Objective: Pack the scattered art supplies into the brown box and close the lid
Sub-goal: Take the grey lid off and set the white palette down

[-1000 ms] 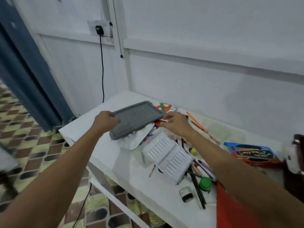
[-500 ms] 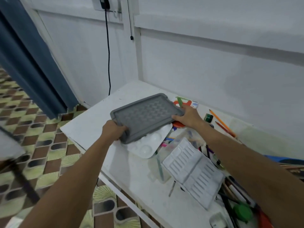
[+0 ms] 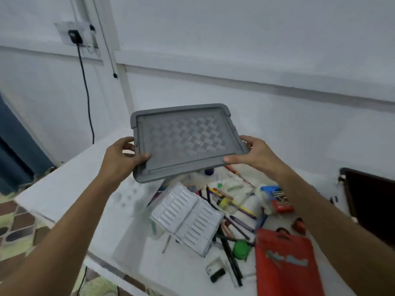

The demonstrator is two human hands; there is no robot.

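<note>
One grey lid (image 3: 186, 144) with a woven-pattern top is held up in the middle of the frame, tilted, above the white counter (image 3: 64, 193). The left hand (image 3: 119, 161) has its grip clamped on the lid's left edge, thumb on top; the right hand (image 3: 254, 154) grasps the lower right corner, thumb on the rim.

Below the lid, centre of the frame, lies one white ridged tray (image 3: 188, 218), folded open like a book. To its right sits a loose scatter of pencils and pens (image 3: 233, 227), too tangled to count, and one green round cap (image 3: 240, 248). One red flat case (image 3: 284, 265) lies at lower right; its pale lettering is too blurred to read. One blue-and-red pencil packet (image 3: 277, 198) sits above it, print unreadable. A small black-and-white block (image 3: 215, 272) rests near the bottom centre. At the right edge stands one dark brown box (image 3: 372, 199), its contents hidden. At upper left, one black plug (image 3: 73, 36) sits in a wall socket.
</note>
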